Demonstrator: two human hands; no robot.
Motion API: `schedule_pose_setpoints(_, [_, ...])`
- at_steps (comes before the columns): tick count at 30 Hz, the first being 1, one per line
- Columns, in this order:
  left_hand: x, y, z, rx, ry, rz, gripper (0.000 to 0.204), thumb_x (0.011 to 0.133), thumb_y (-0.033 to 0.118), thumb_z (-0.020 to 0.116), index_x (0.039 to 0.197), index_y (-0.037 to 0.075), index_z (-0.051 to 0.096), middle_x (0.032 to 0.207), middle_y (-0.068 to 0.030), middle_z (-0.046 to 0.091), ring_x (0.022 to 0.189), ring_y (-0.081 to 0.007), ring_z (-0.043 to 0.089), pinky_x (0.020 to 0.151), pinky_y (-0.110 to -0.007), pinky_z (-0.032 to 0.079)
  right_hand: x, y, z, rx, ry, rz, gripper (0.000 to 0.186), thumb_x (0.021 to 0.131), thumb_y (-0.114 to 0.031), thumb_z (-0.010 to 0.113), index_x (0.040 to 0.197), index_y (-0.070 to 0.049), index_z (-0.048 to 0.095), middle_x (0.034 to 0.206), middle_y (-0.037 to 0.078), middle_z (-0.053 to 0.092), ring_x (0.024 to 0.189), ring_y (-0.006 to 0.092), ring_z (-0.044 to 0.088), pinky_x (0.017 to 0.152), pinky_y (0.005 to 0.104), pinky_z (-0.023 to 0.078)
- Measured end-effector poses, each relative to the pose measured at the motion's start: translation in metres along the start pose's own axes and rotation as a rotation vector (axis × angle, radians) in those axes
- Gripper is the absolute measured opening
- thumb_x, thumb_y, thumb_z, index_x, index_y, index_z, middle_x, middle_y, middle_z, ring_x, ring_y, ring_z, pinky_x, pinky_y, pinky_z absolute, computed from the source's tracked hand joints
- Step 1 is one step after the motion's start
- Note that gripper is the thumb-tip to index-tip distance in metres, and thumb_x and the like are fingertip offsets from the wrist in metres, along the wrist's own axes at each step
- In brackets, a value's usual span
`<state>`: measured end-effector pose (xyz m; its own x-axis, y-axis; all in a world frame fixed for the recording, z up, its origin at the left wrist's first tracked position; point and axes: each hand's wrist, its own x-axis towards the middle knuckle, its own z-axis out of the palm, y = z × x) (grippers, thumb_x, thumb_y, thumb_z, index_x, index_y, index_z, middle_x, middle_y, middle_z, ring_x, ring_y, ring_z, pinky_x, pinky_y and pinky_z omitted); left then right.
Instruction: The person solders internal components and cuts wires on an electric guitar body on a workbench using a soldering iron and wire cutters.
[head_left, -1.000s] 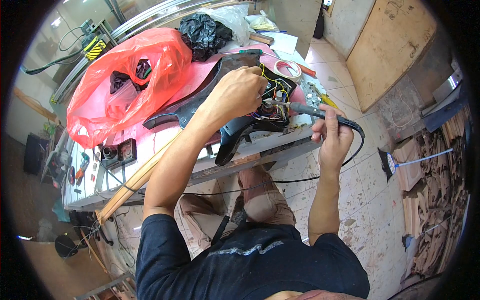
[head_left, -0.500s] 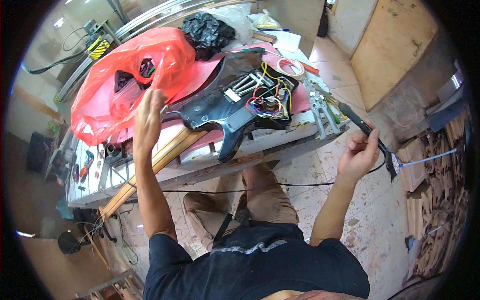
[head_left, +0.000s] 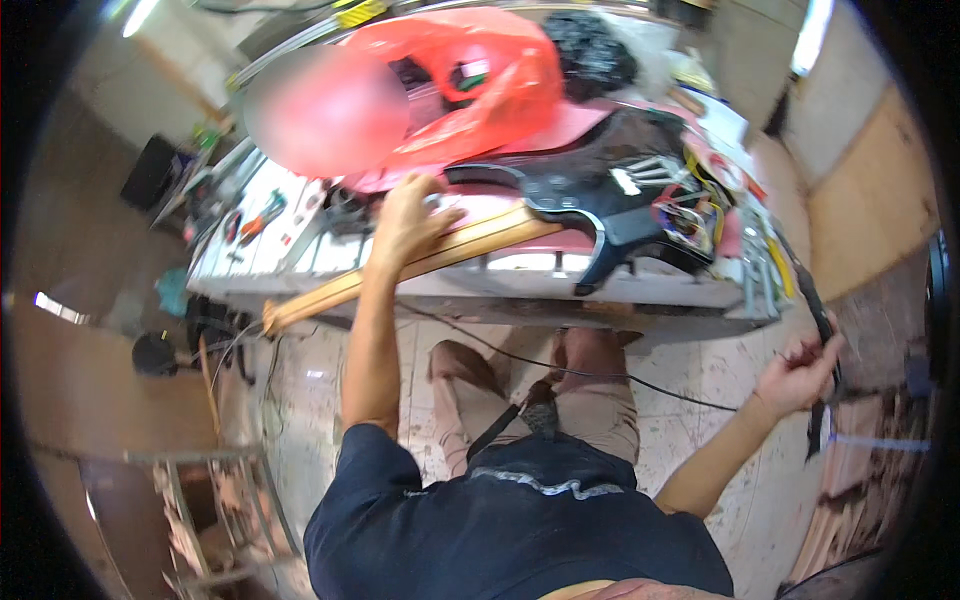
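Note:
A black electric guitar (head_left: 555, 190) lies back up on the bench, its pale wooden neck (head_left: 480, 238) pointing left. Coloured wires (head_left: 690, 215) and metal springs show in its opened body. Over the neck is my left hand (head_left: 405, 230), its fingers closed around a small shiny thing too blurred to name; whether it touches the neck I cannot tell. Out at the right, past the bench edge, my right hand (head_left: 800, 378) grips the black handle of a soldering iron (head_left: 812, 298), which points up toward the bench. Wire strippers (head_left: 756, 275) lie near the bench's right end.
Behind the guitar sit a red plastic bag (head_left: 500, 100) and a black bag (head_left: 590, 55). A tape roll (head_left: 725, 172) rests by the wires. A dark cord (head_left: 540, 360) hangs across before my legs. Wood pieces (head_left: 850, 480) are stacked at right; a metal frame (head_left: 265, 490) stands lower left.
The view has swung left, so the bench appears farther right. My left hand has come from beside the red bag to over the neck. The iron stays in my right hand.

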<state>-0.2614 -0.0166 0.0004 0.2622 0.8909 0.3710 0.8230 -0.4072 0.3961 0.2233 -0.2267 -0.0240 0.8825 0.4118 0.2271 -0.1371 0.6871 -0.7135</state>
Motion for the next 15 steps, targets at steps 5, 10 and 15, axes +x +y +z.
schedule_pose_setpoints(5, [-0.007, 0.033, -0.006, 0.15, 0.103, 0.032, 0.037, 0.082, 0.03, 0.082, 0.107, 0.005, 0.07, 0.105, -0.0166, 0.067, 0.101, -0.0356, 0.066, 0.087, -0.044, 0.052, -0.007, -0.005, 0.007, 0.013, 0.052, -0.068, 0.039, 0.106, -0.033, 0.057, 0.116, 0.003, 0.069, 0.069, -0.003, 0.051, 0.058, 0.0049, 0.04, 0.05, 0.0215, 0.031])
schedule_pose_setpoints(10, [0.028, 0.15, -0.015, -0.063, 0.168, 0.52, 0.011, 0.085, 0.01, 0.077, 0.093, 0.004, 0.073, 0.095, -0.0113, 0.063, 0.089, -0.0295, 0.062, 0.077, -0.042, 0.05, -0.011, -0.01, 0.009, 0.021, 0.082, -0.088, 0.038, 0.105, -0.032, 0.058, 0.114, 0.004, 0.069, 0.067, -0.001, 0.056, 0.055, 0.0067, 0.044, 0.051, 0.0223, 0.035])
schedule_pose_setpoints(15, [0.076, 0.236, 0.03, 0.01, -0.085, 1.069, 0.017, 0.079, 0.005, 0.07, 0.095, 0.007, 0.075, 0.099, -0.0073, 0.059, 0.097, -0.0248, 0.059, 0.085, -0.038, 0.053, -0.01, -0.016, 0.0, 0.043, 0.083, -0.092, 0.04, 0.106, -0.032, 0.056, 0.114, 0.005, 0.069, 0.066, 0.0, 0.056, 0.055, 0.0069, 0.044, 0.052, 0.0226, 0.035])
